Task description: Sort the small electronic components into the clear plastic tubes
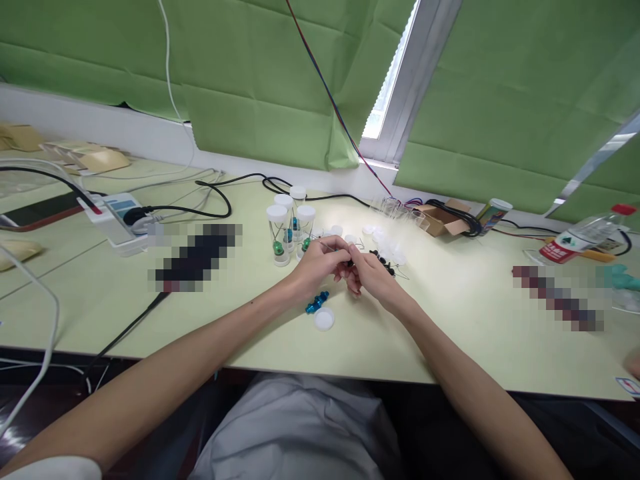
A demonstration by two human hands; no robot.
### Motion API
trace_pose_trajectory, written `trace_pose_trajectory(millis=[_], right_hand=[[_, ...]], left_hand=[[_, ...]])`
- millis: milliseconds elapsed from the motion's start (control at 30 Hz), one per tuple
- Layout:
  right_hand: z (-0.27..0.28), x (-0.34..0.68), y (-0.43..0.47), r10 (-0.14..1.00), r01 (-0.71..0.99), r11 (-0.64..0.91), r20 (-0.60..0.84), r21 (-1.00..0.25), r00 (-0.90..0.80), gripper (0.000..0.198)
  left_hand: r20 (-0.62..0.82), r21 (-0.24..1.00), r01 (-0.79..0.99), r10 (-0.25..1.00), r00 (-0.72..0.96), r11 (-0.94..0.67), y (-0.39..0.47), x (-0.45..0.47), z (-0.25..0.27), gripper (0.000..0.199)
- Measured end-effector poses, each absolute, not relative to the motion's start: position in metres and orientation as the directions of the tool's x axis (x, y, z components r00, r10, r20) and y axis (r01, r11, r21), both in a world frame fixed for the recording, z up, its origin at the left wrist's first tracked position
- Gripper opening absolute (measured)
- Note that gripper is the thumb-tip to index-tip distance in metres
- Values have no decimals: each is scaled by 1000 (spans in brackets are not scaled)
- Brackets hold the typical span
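Over the middle of the table, my left hand [321, 263] and my right hand [373, 270] meet with bent fingers. Between their fingertips a small black part [350, 263] shows, mostly covered by the fingers, so its kind is unclear. Just right of my right hand lie more small black parts with thin wires [387, 267]. Below my left hand are shiny blue pieces [317, 303], with a round white lid [324, 319] beside them. Behind my left hand stand several clear tubes with white caps [277, 233], holding green or blue pieces and thin wires.
White translucent caps [383, 239] lie behind my hands. Clear cups [395, 210] and an open cardboard box [443, 220] stand farther back. A power strip [117, 220] with cables is at left; a red-capped bottle [583, 237] lies at right. Two blurred-out objects lie on the table.
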State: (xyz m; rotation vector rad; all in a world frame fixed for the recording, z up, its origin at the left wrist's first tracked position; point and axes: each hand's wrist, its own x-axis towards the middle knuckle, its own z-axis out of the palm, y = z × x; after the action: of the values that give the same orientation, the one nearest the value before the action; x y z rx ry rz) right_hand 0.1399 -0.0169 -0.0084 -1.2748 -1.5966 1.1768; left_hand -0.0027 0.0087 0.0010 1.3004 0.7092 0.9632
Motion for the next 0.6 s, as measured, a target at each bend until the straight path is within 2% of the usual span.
trace_pose_trajectory(millis=[600], right_hand=[[-9, 141, -15, 971, 317, 118, 42, -941, -236, 66]], left_hand=[[76, 989, -150, 896, 438, -11, 9, -3, 1, 10]])
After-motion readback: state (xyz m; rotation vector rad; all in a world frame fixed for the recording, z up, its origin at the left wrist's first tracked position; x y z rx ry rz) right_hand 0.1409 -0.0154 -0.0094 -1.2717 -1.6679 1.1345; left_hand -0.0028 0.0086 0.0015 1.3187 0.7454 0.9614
